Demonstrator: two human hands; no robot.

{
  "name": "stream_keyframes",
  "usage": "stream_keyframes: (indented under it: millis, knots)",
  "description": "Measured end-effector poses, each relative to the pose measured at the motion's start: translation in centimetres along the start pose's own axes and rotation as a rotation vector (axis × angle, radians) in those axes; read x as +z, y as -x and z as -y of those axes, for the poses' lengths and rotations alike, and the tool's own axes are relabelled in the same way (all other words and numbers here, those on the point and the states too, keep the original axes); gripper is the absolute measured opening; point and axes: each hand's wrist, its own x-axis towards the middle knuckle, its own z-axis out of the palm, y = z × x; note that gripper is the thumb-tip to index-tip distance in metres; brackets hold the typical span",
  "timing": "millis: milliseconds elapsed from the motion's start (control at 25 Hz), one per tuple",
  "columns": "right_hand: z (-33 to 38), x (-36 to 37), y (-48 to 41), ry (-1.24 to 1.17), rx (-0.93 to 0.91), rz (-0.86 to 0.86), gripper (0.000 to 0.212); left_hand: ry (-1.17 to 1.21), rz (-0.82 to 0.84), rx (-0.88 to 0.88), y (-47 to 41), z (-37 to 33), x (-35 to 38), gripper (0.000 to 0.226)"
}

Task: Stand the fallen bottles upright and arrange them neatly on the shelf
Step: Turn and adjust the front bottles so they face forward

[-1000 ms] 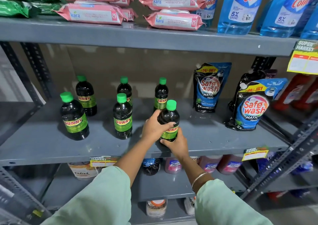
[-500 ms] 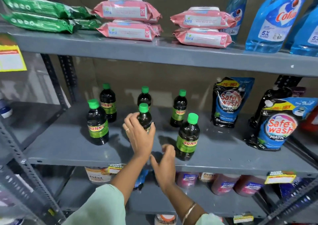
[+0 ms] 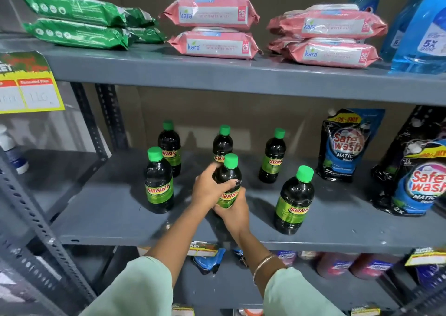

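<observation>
Several dark Sunny bottles with green caps stand upright on the grey middle shelf (image 3: 101,214) in two rows. The front middle bottle (image 3: 229,170) is gripped by both hands: my left hand (image 3: 207,187) wraps its upper body from the left, and my right hand (image 3: 233,212) cups its lower part from the front. A front left bottle (image 3: 158,183) and a front right bottle (image 3: 294,199) stand free. Behind them are three more: back left (image 3: 169,144), back middle (image 3: 223,144) and back right (image 3: 272,156).
Safe wash pouches (image 3: 345,146) lean at the right of the same shelf. The shelf above (image 3: 217,71) carries green packs, pink Kara wipes (image 3: 212,14) and blue bottles. A slotted metal post (image 3: 108,120) stands left of the bottles. More products fill the shelf below.
Both hands let go of the front right bottle, moved left, and now grip the front middle bottle. The view has shifted left and closer.
</observation>
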Motion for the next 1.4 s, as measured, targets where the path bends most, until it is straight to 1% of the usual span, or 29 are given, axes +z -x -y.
stream_keyframes:
  millis: [120,320,360,440,480,520,560,600,640,680,800,880,920,1000,1040,1120,1200,1240,1320,1400]
  knots:
    - [-0.4,-1.1,1.4,0.007,-0.026,-0.004,0.058,0.001,0.023,0.019,1.8,-0.4,0.4,0.038]
    - [-1.4,-2.9,3.7,-0.009,-0.039,0.021,0.059,0.016,0.026,0.014,4.5,-1.2,1.1,0.040]
    - [-1.3,-3.1,4.0,-0.013,-0.042,0.033,0.061,0.011,0.024,0.010,4.8,-1.5,1.2,0.041]
    - [-0.9,-3.2,4.6,-0.043,-0.060,0.031,0.075,0.013,0.031,0.000,5.1,-1.7,1.2,0.043]
    - [-0.8,-3.2,5.1,-0.053,-0.067,-0.015,0.083,0.019,0.048,-0.003,5.2,-1.8,1.0,0.046]
    - [-0.7,-3.1,5.8,-0.039,-0.065,-0.093,0.086,0.033,0.064,-0.013,5.3,-1.8,0.9,0.052]
    - [-0.8,-2.7,6.7,-0.009,-0.063,-0.192,0.083,0.057,0.056,-0.034,5.6,-1.6,0.6,0.059]
    - [-1.1,-2.2,7.7,0.022,-0.079,-0.287,0.075,0.089,0.009,-0.065,6.0,-1.3,0.2,0.063]
    - [-1.3,-1.5,8.9,0.031,-0.099,-0.340,0.065,0.111,-0.077,-0.088,6.3,-0.8,-0.4,0.062]
    - [-1.4,-0.6,10.0,0.019,-0.113,-0.348,0.057,0.114,-0.182,-0.089,6.7,-0.4,-1.1,0.058]
    - [-1.1,2.5,11.9,0.059,-0.155,-0.240,0.045,0.021,-0.473,-0.019,7.8,0.9,-4.2,0.038]
    - [0.2,4.4,11.8,0.101,-0.214,-0.114,0.044,-0.051,-0.575,-0.036,7.3,1.6,-7.0,0.036]
    - [0.9,5.2,11.3,0.114,-0.240,-0.048,0.045,-0.076,-0.587,-0.048,6.6,1.9,-8.3,0.039]
    - [2.2,7.0,10.0,0.154,-0.263,0.058,0.050,-0.085,-0.534,-0.054,4.9,2.6,-10.8,0.049]
    - [2.7,8.0,9.3,0.167,-0.252,0.098,0.054,-0.075,-0.470,-0.052,4.1,3.0,-11.9,0.054]
    - [3.9,10.2,7.7,0.164,-0.190,0.123,0.065,-0.057,-0.279,-0.061,2.2,3.7,-13.7,0.060]
    - [5.0,12.4,6.2,0.109,-0.120,0.105,0.069,-0.060,-0.074,-0.066,0.6,4.6,-15.0,0.056]
    - [5.4,13.2,5.5,0.071,-0.094,0.091,0.069,-0.063,-0.003,-0.062,0.0,5.0,-15.4,0.051]
    - [6.0,14.9,3.9,0.017,-0.041,0.047,0.069,-0.050,0.064,-0.055,-1.2,5.8,-15.9,0.047]
    - [6.2,15.8,3.0,-0.007,0.011,0.022,0.063,-0.030,0.070,-0.055,-1.8,6.4,-15.9,0.047]
